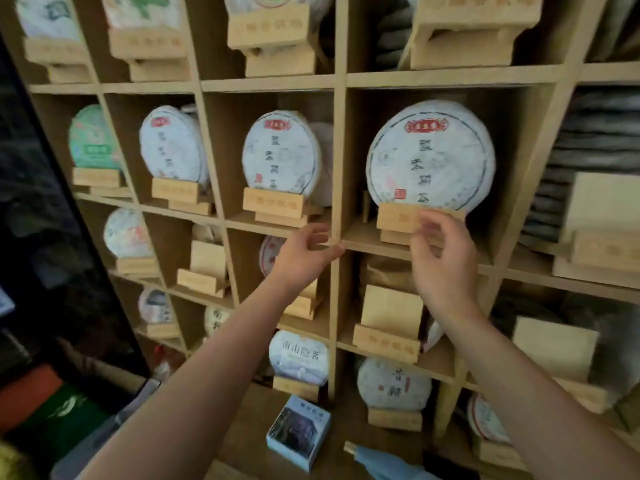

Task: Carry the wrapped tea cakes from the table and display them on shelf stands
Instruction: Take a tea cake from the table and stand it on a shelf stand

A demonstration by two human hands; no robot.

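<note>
Wooden shelf (341, 77) cubbies fill your view, most with a wrapped tea cake standing upright on a small stand. Your cake (430, 154), white paper with a red seal at the top and dark characters down the middle, sits on its stand (398, 218) in the cubby just right of the central upright, leaning back slightly, its lower edge tucked behind the stand's front lip.

Your right hand (445, 261) is raised in front of that stand, fingers loosely curled with thumb and forefinger near each other. It is blurred, and you cannot tell whether the fingertips touch the stand or the cake; nothing is plainly gripped. Your left hand (304, 252) is by the front edge of the same board, at the foot of the central upright, fingers relaxed and slightly bent, holding nothing. The two hands are apart, one on each side of the upright.

Next cubby left, a matching cake (280, 154) stands on its own stand. Below your right hand, a bare stand (389, 329) sits in the cubby underneath. At the bottom edge, between your forearms, lies a small blue box (298, 431).
</note>
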